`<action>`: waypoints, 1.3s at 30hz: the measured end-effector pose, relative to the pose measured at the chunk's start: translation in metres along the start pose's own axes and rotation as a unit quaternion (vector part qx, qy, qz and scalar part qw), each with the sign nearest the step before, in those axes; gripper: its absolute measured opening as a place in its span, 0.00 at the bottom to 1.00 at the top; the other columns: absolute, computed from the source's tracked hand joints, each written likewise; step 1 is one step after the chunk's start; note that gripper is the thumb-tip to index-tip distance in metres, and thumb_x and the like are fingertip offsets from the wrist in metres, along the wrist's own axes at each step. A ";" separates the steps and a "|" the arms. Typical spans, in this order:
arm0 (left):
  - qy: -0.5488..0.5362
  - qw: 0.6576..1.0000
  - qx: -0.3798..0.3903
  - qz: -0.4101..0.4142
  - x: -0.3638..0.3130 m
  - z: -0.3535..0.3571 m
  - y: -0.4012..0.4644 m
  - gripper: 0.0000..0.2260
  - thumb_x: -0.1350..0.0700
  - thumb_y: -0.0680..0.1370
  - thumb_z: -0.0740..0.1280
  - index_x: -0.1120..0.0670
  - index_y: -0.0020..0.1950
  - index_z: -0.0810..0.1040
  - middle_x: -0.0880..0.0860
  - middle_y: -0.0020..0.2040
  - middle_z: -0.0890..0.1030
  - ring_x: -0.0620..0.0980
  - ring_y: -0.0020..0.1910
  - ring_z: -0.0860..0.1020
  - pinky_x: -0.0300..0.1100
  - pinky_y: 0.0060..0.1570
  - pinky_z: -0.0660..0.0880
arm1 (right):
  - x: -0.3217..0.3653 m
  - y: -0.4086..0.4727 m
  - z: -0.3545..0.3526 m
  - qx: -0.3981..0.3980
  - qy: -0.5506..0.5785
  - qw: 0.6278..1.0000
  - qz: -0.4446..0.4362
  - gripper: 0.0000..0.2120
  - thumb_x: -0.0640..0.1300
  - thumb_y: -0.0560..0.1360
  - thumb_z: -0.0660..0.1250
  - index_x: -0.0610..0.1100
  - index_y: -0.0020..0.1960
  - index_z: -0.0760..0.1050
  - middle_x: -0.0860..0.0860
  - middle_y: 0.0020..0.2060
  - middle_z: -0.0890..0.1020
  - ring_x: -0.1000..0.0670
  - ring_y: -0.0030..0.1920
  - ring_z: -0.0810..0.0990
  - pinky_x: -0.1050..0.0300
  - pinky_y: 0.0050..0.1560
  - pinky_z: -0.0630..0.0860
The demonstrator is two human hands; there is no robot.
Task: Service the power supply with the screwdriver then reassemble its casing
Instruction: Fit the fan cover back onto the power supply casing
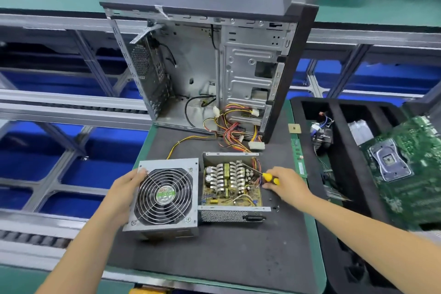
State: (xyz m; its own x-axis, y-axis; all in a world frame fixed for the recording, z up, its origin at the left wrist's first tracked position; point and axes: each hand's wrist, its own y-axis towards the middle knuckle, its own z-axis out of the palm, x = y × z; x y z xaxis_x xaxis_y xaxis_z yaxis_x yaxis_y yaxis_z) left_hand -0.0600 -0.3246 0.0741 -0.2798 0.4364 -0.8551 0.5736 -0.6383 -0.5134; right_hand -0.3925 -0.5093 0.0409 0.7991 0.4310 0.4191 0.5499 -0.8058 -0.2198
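The power supply lies opened on the dark mat. Its cover with the round fan (164,194) sits on the left, and my left hand (126,185) grips that cover's left edge. The base with the bare circuit board (230,185) lies to the right of it. My right hand (285,182) holds a yellow-and-black screwdriver (268,177), whose shaft reaches up and left over the board's right side. A few small dark screws (275,207) lie on the mat by the base's right corner.
An open computer case (210,67) stands behind the power supply, with its coloured wires (232,131) running down to the base. A black foam tray (338,150) on the right holds a green motherboard (405,169) and a cooler. Paper stacks lie far back.
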 end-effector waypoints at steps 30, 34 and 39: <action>-0.112 0.981 0.156 -0.040 0.003 -0.026 0.010 0.13 0.61 0.81 0.58 0.63 0.52 0.82 0.61 0.45 0.82 0.55 0.42 0.79 0.47 0.44 0.76 | 0.263 0.069 0.012 0.086 0.109 0.975 -0.175 0.05 0.46 0.71 0.74 0.49 0.38 0.78 0.54 0.32 0.80 0.54 0.29 0.79 0.52 0.41 0.77; -0.120 0.975 0.182 -0.045 0.002 -0.031 0.013 0.15 0.61 0.81 0.57 0.67 0.59 0.78 0.65 0.51 0.80 0.59 0.49 0.77 0.53 0.52 0.74 | 0.265 0.073 0.020 0.113 0.109 0.974 -0.166 0.05 0.44 0.71 0.74 0.48 0.38 0.79 0.49 0.36 0.83 0.56 0.28 0.81 0.57 0.40 0.78; -0.122 0.971 0.202 -0.046 -0.003 -0.033 0.013 0.15 0.62 0.82 0.56 0.66 0.61 0.78 0.70 0.60 0.77 0.60 0.53 0.76 0.58 0.62 0.72 | 0.267 0.074 0.027 0.118 0.106 0.975 -0.156 0.05 0.44 0.71 0.74 0.48 0.38 0.79 0.49 0.34 0.83 0.57 0.29 0.81 0.56 0.40 0.79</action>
State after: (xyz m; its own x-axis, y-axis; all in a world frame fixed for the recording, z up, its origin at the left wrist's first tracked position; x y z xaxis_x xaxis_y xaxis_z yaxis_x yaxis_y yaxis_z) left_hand -0.0263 -0.3135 0.0724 -0.5181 0.3721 -0.7701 0.2018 -0.8219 -0.5328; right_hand -0.1316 -0.4430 0.1123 0.5285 0.5265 0.6660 0.8192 -0.5221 -0.2374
